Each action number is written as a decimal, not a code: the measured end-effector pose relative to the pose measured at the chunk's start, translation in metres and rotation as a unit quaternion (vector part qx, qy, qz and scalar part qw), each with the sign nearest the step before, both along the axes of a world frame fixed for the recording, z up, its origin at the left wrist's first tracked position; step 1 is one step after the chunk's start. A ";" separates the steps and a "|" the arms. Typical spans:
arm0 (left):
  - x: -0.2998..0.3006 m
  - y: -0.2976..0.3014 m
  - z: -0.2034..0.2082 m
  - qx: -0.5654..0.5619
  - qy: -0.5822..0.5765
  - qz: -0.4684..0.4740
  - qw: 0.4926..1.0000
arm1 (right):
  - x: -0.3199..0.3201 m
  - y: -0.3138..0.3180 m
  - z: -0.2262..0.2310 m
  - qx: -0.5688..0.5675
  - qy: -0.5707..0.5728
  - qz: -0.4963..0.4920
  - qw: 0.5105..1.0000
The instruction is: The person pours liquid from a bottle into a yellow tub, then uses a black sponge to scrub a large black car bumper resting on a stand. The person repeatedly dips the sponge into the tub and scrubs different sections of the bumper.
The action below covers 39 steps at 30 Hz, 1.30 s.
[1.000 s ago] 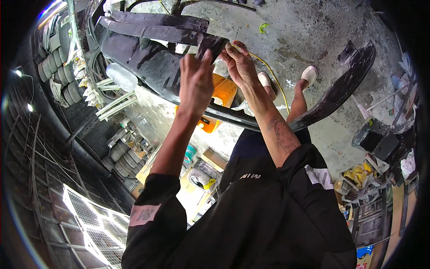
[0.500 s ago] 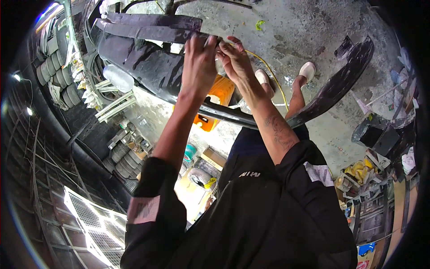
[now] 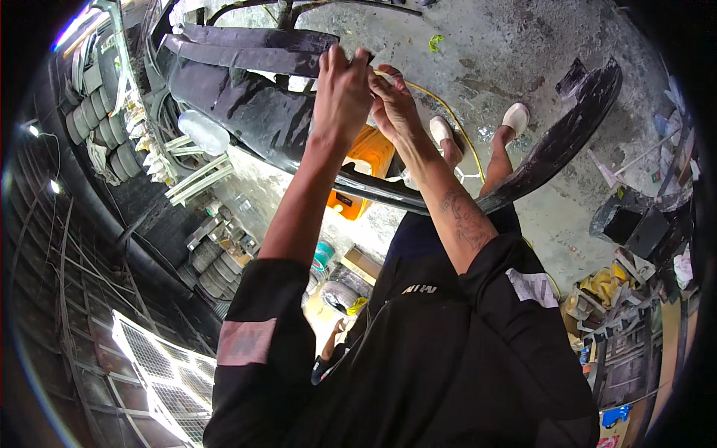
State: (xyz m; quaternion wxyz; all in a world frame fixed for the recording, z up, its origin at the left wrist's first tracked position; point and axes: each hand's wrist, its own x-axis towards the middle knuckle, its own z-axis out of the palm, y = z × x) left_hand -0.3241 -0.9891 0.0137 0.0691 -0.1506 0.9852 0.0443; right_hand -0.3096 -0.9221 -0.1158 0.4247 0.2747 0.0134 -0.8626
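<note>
A large black car bumper [image 3: 258,112], scuffed and streaked, stretches across in front of me. Its long curved end [image 3: 564,149] sweeps out to the right. Over its far side lies a flat black plastic strip [image 3: 246,58]. My left hand [image 3: 342,97] is closed with bent fingers around the right end of this strip. Close beside it, my right hand [image 3: 393,104] is closed too, thumb and fingers pinched near the strip's tip. Whatever sits between the right fingers is hidden.
Under the bumper stands an orange plastic crate [image 3: 366,160]. A yellow hose [image 3: 448,112] runs over the concrete floor. Stacked tyres [image 3: 97,119] line the left. Another person's arm [image 3: 331,342] shows below. At right are a black box [image 3: 644,235] and cluttered shelving [image 3: 627,328].
Both hands have shifted slightly away from me, still close together at the strip's end. More of the other person's arm shows below. The view has shifted a little.
</note>
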 end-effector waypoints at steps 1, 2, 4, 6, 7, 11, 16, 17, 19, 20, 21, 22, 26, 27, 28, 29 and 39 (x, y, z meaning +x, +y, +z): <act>-0.002 0.001 -0.002 0.004 0.024 0.010 1.000 | -0.001 -0.002 0.002 0.021 0.000 0.002 1.000; 0.008 0.005 0.005 0.004 0.023 0.011 1.000 | 0.001 -0.001 0.006 0.021 -0.001 0.004 1.000; 0.043 0.017 0.017 -0.004 0.007 0.025 1.000 | -0.002 0.006 0.005 0.021 0.006 0.020 1.000; 0.041 0.009 0.023 0.032 -0.005 0.047 0.998 | -0.006 0.001 0.003 0.003 0.013 0.015 1.000; 0.025 0.004 0.015 0.012 0.010 0.021 1.000 | -0.002 -0.001 0.000 -0.004 0.009 0.008 1.000; 0.018 0.006 0.008 0.002 0.030 0.047 0.998 | 0.006 0.001 0.003 0.004 0.006 0.002 1.000; 0.017 0.010 0.002 -0.038 0.066 -0.010 0.997 | 0.001 0.005 -0.014 0.004 0.014 -0.003 1.000; -0.002 0.003 -0.006 -0.003 0.035 0.038 0.999 | 0.002 0.003 -0.010 0.017 0.014 -0.008 1.000; -0.013 -0.025 -0.008 0.012 0.082 0.105 0.991 | 0.004 -0.003 0.007 -0.001 0.021 0.011 1.000; -0.004 -0.041 -0.004 0.044 0.129 0.149 0.979 | 0.006 -0.008 0.017 -0.010 0.025 0.023 0.999; 0.004 -0.041 0.001 0.062 0.170 0.163 0.970 | 0.001 -0.004 0.016 0.013 0.017 0.026 0.999; 0.011 -0.028 0.015 0.108 0.194 0.223 0.949 | -0.003 0.004 0.008 0.025 0.021 0.024 0.999; 0.098 -0.018 0.066 0.184 0.220 0.313 0.906 | -0.015 0.020 0.011 0.020 0.045 0.057 0.997; 0.129 -0.019 0.078 0.192 0.198 0.340 0.899 | -0.018 0.018 0.020 0.040 0.078 0.073 0.993; 0.153 -0.013 0.084 0.251 0.261 0.355 0.862 | -0.023 0.014 0.026 0.062 0.113 0.090 0.988; 0.173 -0.010 0.088 0.271 0.270 0.374 0.845 | -0.027 0.007 0.030 0.128 0.161 0.108 0.973; 0.439 -0.021 -0.023 0.350 0.251 0.550 0.715 | -0.039 -0.018 0.000 0.359 0.240 0.235 0.871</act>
